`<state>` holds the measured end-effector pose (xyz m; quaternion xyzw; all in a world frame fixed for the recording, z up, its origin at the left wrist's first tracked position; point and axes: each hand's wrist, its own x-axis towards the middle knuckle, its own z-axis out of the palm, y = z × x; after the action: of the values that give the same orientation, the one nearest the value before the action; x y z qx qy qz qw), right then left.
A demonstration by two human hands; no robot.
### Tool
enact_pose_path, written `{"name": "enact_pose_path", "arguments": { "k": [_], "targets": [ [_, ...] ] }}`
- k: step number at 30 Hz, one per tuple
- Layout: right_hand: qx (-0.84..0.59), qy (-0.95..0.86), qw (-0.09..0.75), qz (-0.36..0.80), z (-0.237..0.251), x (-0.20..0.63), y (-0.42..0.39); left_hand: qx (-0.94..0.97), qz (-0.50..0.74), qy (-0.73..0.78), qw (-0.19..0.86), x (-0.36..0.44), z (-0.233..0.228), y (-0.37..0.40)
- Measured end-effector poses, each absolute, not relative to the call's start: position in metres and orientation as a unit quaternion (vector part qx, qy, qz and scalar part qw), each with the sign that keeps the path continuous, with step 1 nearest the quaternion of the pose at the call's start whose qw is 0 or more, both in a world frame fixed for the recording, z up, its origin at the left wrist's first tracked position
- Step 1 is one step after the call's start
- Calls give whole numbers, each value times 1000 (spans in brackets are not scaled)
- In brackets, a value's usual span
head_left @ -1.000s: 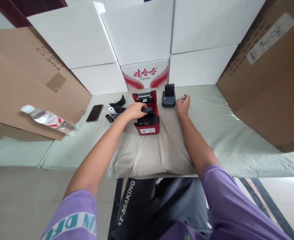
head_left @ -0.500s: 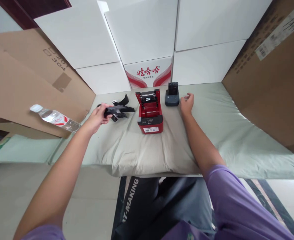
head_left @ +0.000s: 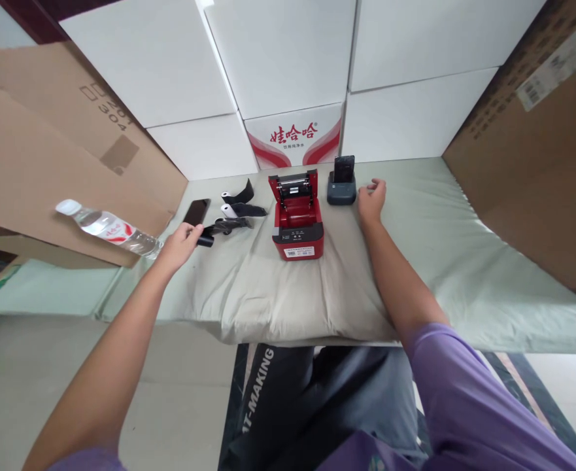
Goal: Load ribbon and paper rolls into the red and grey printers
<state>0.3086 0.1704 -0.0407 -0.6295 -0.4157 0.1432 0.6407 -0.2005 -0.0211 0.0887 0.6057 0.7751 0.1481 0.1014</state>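
Red printer with black inner mechanism and white label on front. Dark blue-grey dock holding black handset. Black phone. White paper rolls with black trailing strips. Clear bottle, white cap, red-and-white label. Beige cushion on pale green mat. White boxes; one carton printed with red characters and red swooshes. Brown cardboard. Purple sleeve.

Three paper rolls, one red printer, one phone.
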Motion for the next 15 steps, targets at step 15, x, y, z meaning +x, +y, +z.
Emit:
{"name": "enact_pose_path", "arguments": {
  "k": [15],
  "targets": [
    [-625, -429, 637, 140, -48, 314, 178, 708, 183, 680, 58, -195, 77, -23]
  ]
}}
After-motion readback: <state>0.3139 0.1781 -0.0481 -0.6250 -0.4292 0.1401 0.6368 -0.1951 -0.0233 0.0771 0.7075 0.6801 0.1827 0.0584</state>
